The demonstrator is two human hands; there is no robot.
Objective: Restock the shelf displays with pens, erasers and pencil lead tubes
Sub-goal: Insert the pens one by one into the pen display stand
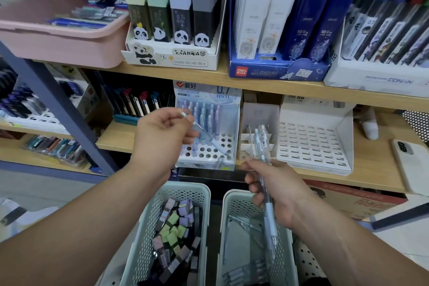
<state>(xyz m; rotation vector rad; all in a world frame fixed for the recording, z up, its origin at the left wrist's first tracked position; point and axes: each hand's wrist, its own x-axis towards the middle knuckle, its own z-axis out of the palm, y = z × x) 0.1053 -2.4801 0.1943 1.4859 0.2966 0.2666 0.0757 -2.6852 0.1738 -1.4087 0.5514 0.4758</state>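
Well, I see the wooden shelf [278, 87] filling most of my view, and below it two pale green baskets. The left basket [185, 187] is full of small coloured blocks [171, 232]; the right basket [239, 206] holds loose pens [246, 225]. On the lower board stands the holed pen display [222, 140], partly filled. My left hand [162, 137] hangs just before it, fingers pinching a single pen [216, 144] that slants tip-down over the holes. My right hand [276, 190] is above the right basket, fingers curled round a bunch of pens [269, 213].
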